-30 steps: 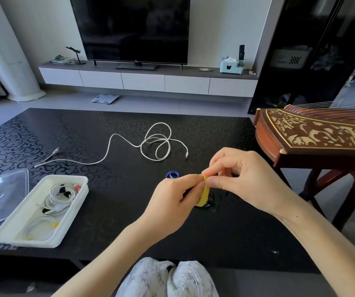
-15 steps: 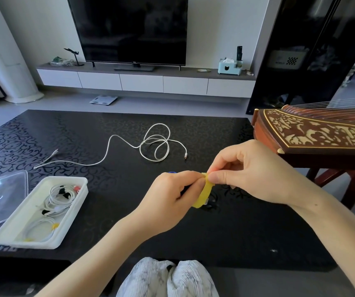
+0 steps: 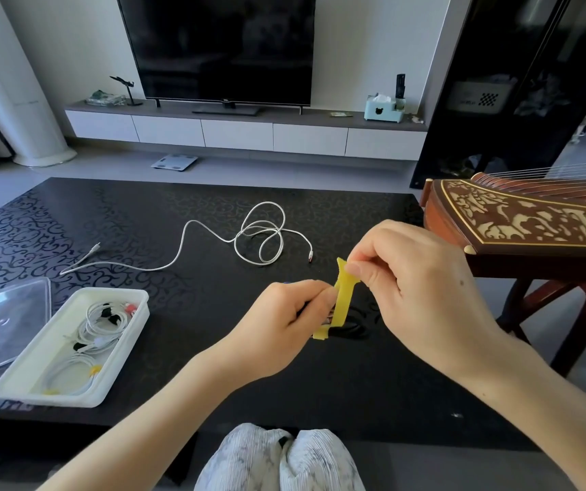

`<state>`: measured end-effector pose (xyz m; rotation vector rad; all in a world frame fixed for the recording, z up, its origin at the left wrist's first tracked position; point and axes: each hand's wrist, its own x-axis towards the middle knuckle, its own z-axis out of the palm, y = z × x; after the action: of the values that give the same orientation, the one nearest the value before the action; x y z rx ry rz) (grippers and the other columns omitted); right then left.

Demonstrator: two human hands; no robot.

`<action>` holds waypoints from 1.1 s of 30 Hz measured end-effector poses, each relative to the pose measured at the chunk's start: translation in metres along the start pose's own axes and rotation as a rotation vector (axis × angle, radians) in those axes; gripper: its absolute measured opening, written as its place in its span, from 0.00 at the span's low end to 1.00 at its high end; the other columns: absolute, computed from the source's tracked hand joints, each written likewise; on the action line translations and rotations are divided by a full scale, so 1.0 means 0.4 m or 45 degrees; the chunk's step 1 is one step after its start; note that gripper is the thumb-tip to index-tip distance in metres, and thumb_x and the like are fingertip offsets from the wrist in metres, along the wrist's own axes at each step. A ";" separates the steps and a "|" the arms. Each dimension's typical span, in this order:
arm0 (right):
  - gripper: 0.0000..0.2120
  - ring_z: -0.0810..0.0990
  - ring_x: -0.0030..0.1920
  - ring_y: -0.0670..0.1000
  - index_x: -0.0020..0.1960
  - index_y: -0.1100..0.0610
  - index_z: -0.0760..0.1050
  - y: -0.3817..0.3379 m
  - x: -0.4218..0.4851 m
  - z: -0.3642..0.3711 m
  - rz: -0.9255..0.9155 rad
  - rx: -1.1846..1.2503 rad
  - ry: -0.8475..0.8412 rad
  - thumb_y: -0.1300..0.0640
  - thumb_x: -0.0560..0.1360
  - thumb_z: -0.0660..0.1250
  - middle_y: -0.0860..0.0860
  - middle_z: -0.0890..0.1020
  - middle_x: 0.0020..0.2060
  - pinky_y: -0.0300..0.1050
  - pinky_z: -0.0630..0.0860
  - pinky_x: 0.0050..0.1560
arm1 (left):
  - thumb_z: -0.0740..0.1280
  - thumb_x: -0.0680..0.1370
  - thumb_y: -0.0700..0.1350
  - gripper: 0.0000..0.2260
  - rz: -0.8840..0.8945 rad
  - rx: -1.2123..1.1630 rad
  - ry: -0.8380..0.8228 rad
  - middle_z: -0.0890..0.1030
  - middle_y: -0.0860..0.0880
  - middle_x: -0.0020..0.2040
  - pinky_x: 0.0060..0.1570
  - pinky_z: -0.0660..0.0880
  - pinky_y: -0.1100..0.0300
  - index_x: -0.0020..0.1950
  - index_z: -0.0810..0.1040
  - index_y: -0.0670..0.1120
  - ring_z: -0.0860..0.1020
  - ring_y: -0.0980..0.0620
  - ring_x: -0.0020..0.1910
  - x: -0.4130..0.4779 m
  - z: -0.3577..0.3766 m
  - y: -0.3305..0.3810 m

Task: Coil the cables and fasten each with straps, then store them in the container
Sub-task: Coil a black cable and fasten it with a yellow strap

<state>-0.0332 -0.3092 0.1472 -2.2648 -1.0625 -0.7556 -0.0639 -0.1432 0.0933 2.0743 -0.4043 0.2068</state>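
My right grip pinches the upper end of a yellow strap between thumb and forefinger, holding it up just above the surface. My left grip is curled round a black cable, with the lower part of the strap running down past its fingertips. Only a dark loop of that cable shows below my hands, so I cannot tell how neatly it is coiled. The strap stands nearly upright between my two hands, its lower end hanging near the dark loop.

Farther off, a white cable lies loose in a few loops, one end trailing away to the left. To my left sits a white container with coiled white cables already in it. Its clear lid lies just beside it on the left.
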 end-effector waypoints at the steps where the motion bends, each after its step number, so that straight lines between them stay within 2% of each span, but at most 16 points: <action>1: 0.08 0.72 0.34 0.45 0.39 0.60 0.76 -0.004 -0.007 0.003 -0.022 -0.003 0.029 0.59 0.75 0.64 0.48 0.76 0.33 0.35 0.68 0.34 | 0.58 0.81 0.44 0.16 0.002 -0.003 0.021 0.69 0.57 0.27 0.29 0.63 0.70 0.34 0.71 0.49 0.66 0.59 0.26 -0.001 -0.003 0.003; 2: 0.08 0.72 0.33 0.44 0.39 0.60 0.75 -0.005 -0.010 0.003 -0.023 0.002 0.043 0.58 0.75 0.63 0.47 0.76 0.33 0.35 0.67 0.34 | 0.57 0.81 0.47 0.16 0.023 -0.002 0.046 0.69 0.57 0.27 0.29 0.63 0.70 0.33 0.70 0.50 0.66 0.59 0.26 -0.002 -0.007 0.006; 4: 0.09 0.72 0.32 0.44 0.41 0.58 0.75 -0.005 -0.007 0.000 0.098 0.084 0.006 0.55 0.77 0.62 0.44 0.75 0.32 0.35 0.68 0.33 | 0.55 0.82 0.51 0.17 0.158 0.069 0.074 0.70 0.54 0.29 0.28 0.65 0.67 0.37 0.73 0.47 0.67 0.57 0.27 -0.010 -0.008 0.010; 7: 0.05 0.76 0.37 0.46 0.42 0.55 0.76 0.007 0.016 -0.004 0.336 0.296 -0.250 0.57 0.77 0.66 0.45 0.77 0.34 0.37 0.72 0.38 | 0.50 0.83 0.52 0.21 0.439 0.308 0.066 0.68 0.52 0.28 0.28 0.66 0.60 0.42 0.75 0.42 0.66 0.53 0.26 -0.032 0.006 0.015; 9: 0.04 0.75 0.40 0.45 0.42 0.55 0.77 0.010 0.030 -0.002 0.355 0.330 -0.386 0.58 0.76 0.66 0.46 0.78 0.35 0.35 0.71 0.40 | 0.51 0.83 0.51 0.21 0.500 0.376 0.086 0.65 0.53 0.27 0.27 0.64 0.61 0.40 0.76 0.41 0.64 0.54 0.25 -0.038 0.010 0.008; 11: 0.04 0.75 0.40 0.45 0.43 0.54 0.76 0.006 0.030 0.001 0.364 0.337 -0.409 0.58 0.77 0.66 0.47 0.78 0.35 0.35 0.71 0.39 | 0.54 0.82 0.48 0.19 0.463 0.398 0.130 0.64 0.54 0.26 0.27 0.62 0.63 0.38 0.75 0.42 0.63 0.53 0.25 -0.036 0.011 -0.009; 14: 0.08 0.74 0.35 0.47 0.41 0.57 0.75 -0.023 -0.001 -0.002 0.175 0.150 -0.182 0.57 0.77 0.63 0.45 0.75 0.33 0.36 0.70 0.35 | 0.55 0.80 0.45 0.14 0.341 0.298 0.159 0.64 0.51 0.27 0.28 0.58 0.69 0.34 0.67 0.52 0.62 0.53 0.25 -0.027 0.007 -0.038; 16: 0.09 0.73 0.34 0.49 0.38 0.60 0.74 -0.047 -0.039 0.002 -0.021 0.061 -0.026 0.59 0.76 0.61 0.49 0.75 0.33 0.43 0.71 0.34 | 0.55 0.79 0.47 0.16 0.237 0.162 0.165 0.66 0.53 0.27 0.28 0.58 0.71 0.33 0.68 0.61 0.62 0.55 0.25 -0.023 0.008 -0.043; 18: 0.10 0.74 0.34 0.52 0.38 0.62 0.74 -0.057 -0.081 0.017 -0.057 0.074 0.050 0.61 0.76 0.60 0.51 0.76 0.34 0.47 0.73 0.33 | 0.54 0.78 0.50 0.16 0.163 0.091 0.178 0.66 0.55 0.26 0.27 0.58 0.70 0.34 0.71 0.66 0.63 0.55 0.25 -0.021 0.014 -0.043; 21: 0.10 0.74 0.32 0.47 0.42 0.60 0.74 -0.037 -0.089 0.026 0.112 0.150 0.091 0.56 0.78 0.59 0.48 0.76 0.32 0.43 0.73 0.32 | 0.56 0.79 0.46 0.16 0.238 0.143 0.192 0.64 0.51 0.27 0.27 0.58 0.69 0.32 0.66 0.60 0.61 0.56 0.25 -0.031 0.035 -0.032; 24: 0.08 0.75 0.33 0.47 0.43 0.57 0.74 0.002 -0.047 0.034 0.305 0.215 0.034 0.56 0.79 0.61 0.47 0.76 0.32 0.43 0.72 0.34 | 0.56 0.81 0.43 0.15 0.373 0.250 0.157 0.63 0.51 0.26 0.27 0.59 0.64 0.33 0.66 0.45 0.61 0.54 0.25 -0.054 0.061 -0.018; 25: 0.06 0.76 0.34 0.48 0.44 0.56 0.74 0.015 -0.033 0.038 0.371 0.245 -0.007 0.57 0.79 0.62 0.48 0.77 0.32 0.44 0.73 0.35 | 0.56 0.81 0.43 0.16 0.393 0.266 0.147 0.63 0.51 0.26 0.27 0.59 0.64 0.33 0.67 0.43 0.61 0.53 0.25 -0.061 0.070 -0.013; 27: 0.05 0.78 0.36 0.50 0.43 0.55 0.74 0.029 -0.015 0.045 0.447 0.303 -0.077 0.59 0.78 0.63 0.50 0.78 0.33 0.50 0.75 0.38 | 0.55 0.82 0.44 0.17 0.406 0.273 0.148 0.62 0.53 0.26 0.27 0.58 0.65 0.33 0.68 0.43 0.61 0.53 0.25 -0.069 0.076 -0.019; 29: 0.05 0.78 0.36 0.50 0.43 0.55 0.75 0.026 -0.015 0.045 0.434 0.300 -0.069 0.58 0.78 0.63 0.50 0.79 0.34 0.51 0.76 0.38 | 0.55 0.82 0.46 0.16 0.373 0.300 0.178 0.62 0.55 0.27 0.27 0.60 0.65 0.34 0.69 0.45 0.62 0.53 0.25 -0.069 0.071 -0.041; 31: 0.07 0.77 0.35 0.48 0.44 0.56 0.74 0.006 -0.025 0.031 0.338 0.279 0.015 0.56 0.78 0.62 0.48 0.78 0.33 0.47 0.74 0.37 | 0.55 0.81 0.46 0.16 0.294 0.283 0.213 0.62 0.54 0.27 0.28 0.60 0.65 0.35 0.70 0.46 0.62 0.53 0.26 -0.063 0.067 -0.062; 33: 0.10 0.76 0.35 0.48 0.43 0.58 0.74 -0.022 -0.034 0.014 0.189 0.244 0.099 0.53 0.78 0.60 0.48 0.77 0.33 0.41 0.72 0.36 | 0.55 0.80 0.46 0.15 0.229 0.236 0.229 0.60 0.52 0.27 0.28 0.57 0.66 0.32 0.64 0.50 0.60 0.53 0.26 -0.057 0.066 -0.065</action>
<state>-0.0463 -0.3075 0.1361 -2.1072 -0.8809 -0.6463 -0.0761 -0.1491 0.0520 2.1782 -0.4758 0.5528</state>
